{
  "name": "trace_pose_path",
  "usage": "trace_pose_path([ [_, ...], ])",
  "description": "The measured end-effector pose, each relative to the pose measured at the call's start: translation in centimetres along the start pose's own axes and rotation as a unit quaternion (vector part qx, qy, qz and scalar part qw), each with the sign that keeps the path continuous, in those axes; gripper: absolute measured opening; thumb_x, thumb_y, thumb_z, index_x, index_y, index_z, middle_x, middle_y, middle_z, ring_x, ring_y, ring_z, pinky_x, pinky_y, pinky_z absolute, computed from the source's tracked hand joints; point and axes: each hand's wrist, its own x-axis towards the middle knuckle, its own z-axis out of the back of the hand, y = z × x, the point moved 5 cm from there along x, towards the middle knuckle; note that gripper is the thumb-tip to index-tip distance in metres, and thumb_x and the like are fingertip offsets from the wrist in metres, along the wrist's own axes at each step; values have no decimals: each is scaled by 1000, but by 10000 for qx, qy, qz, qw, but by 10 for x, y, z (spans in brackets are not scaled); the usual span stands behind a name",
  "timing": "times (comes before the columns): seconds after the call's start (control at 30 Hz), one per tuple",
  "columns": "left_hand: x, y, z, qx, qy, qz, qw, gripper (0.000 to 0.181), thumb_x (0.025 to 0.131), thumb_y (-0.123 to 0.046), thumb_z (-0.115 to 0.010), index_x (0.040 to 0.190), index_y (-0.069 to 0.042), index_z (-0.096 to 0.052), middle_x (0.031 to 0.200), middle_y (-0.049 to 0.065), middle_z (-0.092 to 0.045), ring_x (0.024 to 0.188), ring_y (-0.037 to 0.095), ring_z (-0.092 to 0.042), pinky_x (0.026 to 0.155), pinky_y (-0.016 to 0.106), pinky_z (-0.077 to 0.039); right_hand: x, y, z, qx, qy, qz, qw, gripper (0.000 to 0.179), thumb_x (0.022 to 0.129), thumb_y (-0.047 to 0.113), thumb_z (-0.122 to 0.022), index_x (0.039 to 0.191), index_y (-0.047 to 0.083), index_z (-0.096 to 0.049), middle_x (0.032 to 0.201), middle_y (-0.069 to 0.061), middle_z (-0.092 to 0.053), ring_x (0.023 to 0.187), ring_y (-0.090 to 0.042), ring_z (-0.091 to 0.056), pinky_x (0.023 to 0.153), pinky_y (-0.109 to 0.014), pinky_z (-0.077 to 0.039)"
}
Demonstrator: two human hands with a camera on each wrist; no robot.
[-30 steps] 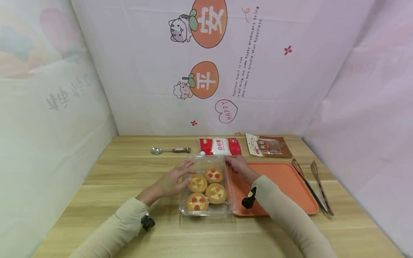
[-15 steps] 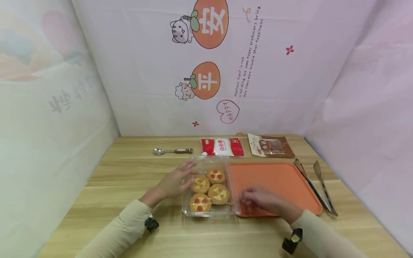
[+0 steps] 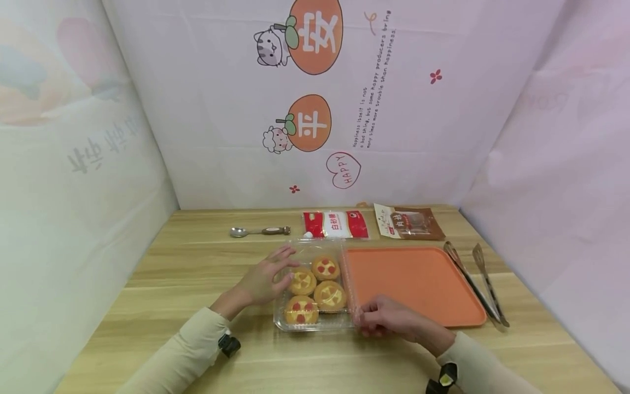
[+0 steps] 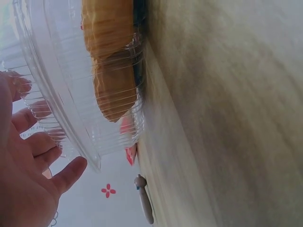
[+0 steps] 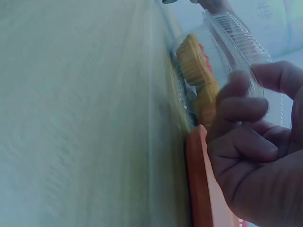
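A clear plastic clamshell container stands on the table with several round tarts inside, topped in yellow and red. Its transparent lid lies over them. My left hand rests at the container's left side, its fingers spread and fairly straight against the lid; in the left wrist view the fingers touch the ribbed lid edge. At the front right corner, my right hand pinches the lid's rim between thumb and forefinger, the other fingers curled, as the right wrist view shows. Whether the rims are snapped together cannot be told.
An orange tray lies right beside the container, partly under the right hand. Metal tongs and a slotted turner flank its right edge. Behind are a spoon, a red-white sugar packet and a brown packet.
My right hand has come from the container's back right corner forward along its right side to the front right corner, now pinching the rim there. The left hand has stayed in place.
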Motion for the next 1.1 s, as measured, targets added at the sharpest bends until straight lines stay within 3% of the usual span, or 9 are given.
trace_pose_path([
  [0.33, 2, -1, -2, 75, -73, -39, 9999, 32, 102, -22, -58, 129, -10, -68, 161, 15, -48, 155, 36, -37, 119, 57, -41, 2, -6, -3, 589, 53, -32, 9982, 20, 92, 13, -60, 74, 18, -68, 63, 13, -56, 53, -1, -38, 49, -17, -28],
  [1.1, 1, -4, -1, 114, -174, -64, 9998, 30, 100, -20, -59, 126, -8, -70, 158, 17, -51, 153, 38, -40, 118, 57, -42, 5, -9, -9, 907, 264, -14, 9955, 23, 92, 10, -55, 71, 19, -60, 64, 11, -50, 54, -2, -33, 52, -19, -27],
])
